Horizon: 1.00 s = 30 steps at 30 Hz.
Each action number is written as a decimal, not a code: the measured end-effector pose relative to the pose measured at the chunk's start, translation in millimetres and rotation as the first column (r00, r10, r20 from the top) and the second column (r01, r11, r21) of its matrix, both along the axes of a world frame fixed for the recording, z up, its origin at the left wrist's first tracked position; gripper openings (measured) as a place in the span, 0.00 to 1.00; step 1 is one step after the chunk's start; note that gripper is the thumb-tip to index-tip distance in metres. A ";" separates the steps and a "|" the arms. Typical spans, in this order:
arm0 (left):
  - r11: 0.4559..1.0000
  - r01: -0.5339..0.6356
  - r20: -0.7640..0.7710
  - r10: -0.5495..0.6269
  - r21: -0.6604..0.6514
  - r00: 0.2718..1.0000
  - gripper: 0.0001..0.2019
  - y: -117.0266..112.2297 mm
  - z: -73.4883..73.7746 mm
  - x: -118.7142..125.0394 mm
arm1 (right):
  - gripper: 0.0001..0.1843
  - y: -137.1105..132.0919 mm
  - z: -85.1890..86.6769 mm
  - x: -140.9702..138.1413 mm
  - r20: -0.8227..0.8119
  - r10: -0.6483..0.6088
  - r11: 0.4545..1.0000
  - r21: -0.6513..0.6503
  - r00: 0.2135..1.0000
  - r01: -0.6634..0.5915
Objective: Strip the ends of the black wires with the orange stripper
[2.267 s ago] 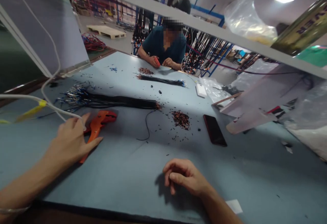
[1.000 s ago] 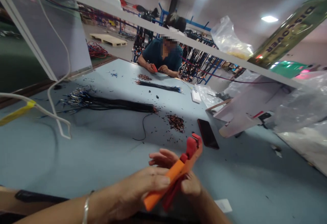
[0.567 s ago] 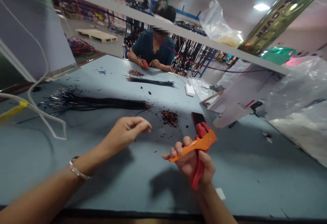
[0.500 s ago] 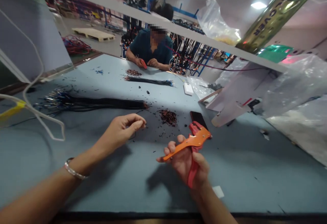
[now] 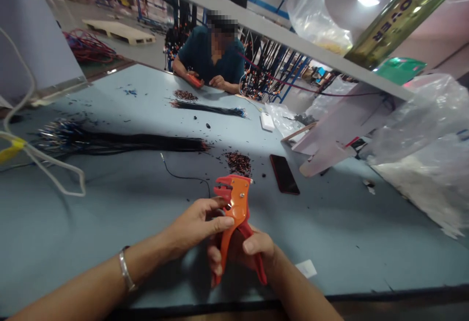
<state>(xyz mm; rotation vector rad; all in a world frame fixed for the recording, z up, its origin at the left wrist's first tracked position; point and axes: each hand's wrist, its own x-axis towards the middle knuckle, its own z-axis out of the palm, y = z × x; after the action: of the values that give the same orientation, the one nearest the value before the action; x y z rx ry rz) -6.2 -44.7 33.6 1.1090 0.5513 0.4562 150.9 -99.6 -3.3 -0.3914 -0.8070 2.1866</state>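
An orange and red wire stripper (image 5: 236, 213) stands upright above the blue table (image 5: 110, 213), its jaws up. My right hand (image 5: 242, 255) is wrapped round its handles. My left hand (image 5: 200, 223) pinches the end of a thin black wire (image 5: 181, 177) right at the tool's jaws; the wire trails back across the table. A long bundle of black wires (image 5: 120, 142) lies further back, and a pile of small reddish-brown bits (image 5: 238, 160) sits beyond the stripper.
A dark phone (image 5: 284, 174) lies to the right. A white cable loop (image 5: 54, 177) hangs at left. A person sits at the far edge with another wire bundle (image 5: 207, 108). Plastic bags (image 5: 421, 130) and boxes crowd the right side. A white paper scrap (image 5: 306, 268) lies nearby.
My left hand passed the stripper to my right, reached forward to the loose black wire, then came back with it. Both hands now meet at the tool's jaws.
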 end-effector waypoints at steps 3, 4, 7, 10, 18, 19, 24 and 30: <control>0.999 -0.039 -0.033 0.038 -0.036 0.999 0.19 -1.3 -6.1 0.1 | 0.28 -0.7 3.6 -0.5 0.044 -0.012 1.000 0.005 0.999 0.012; 0.998 -0.051 -0.032 0.050 -0.038 0.998 0.20 -1.1 -6.8 -0.5 | 0.29 -0.9 5.3 -0.4 0.051 -0.017 1.000 -0.001 0.999 0.017; 0.992 -0.114 -0.031 0.116 0.060 0.993 0.20 0.9 -5.1 -2.0 | 0.31 -2.2 7.4 -0.6 0.042 -0.003 0.999 -0.043 0.999 0.005; 0.955 -0.100 -0.064 0.123 0.281 0.990 0.15 6.8 -1.2 -4.4 | 0.29 -4.5 4.0 -0.4 0.013 0.022 0.997 -0.074 1.000 -0.021; 0.271 -0.085 -0.173 0.795 0.959 0.581 0.15 60.3 -7.5 -52.5 | 0.24 -4.0 7.0 26.1 0.092 -0.500 0.864 0.122 0.861 0.489; 0.262 -0.054 -0.198 0.833 0.964 0.516 0.16 66.1 -9.1 -58.9 | 0.23 -2.3 8.3 30.4 0.072 -0.553 0.833 0.086 0.830 0.547; 0.311 0.362 -0.469 0.707 0.879 0.529 0.16 75.6 -14.7 -66.9 | 0.22 5.0 8.1 40.3 0.088 -0.641 0.761 -0.054 0.762 0.647; 0.258 0.580 -0.560 0.707 0.773 0.431 0.14 69.3 -12.8 -57.7 | 0.28 0.1 6.5 29.1 0.015 -0.443 0.896 0.004 0.896 0.443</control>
<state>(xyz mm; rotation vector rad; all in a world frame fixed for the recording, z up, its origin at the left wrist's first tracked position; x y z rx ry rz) -63.9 24.6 20.8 2.7590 1.4690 0.1561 180.1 -99.6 3.2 -0.5361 -0.6494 1.7571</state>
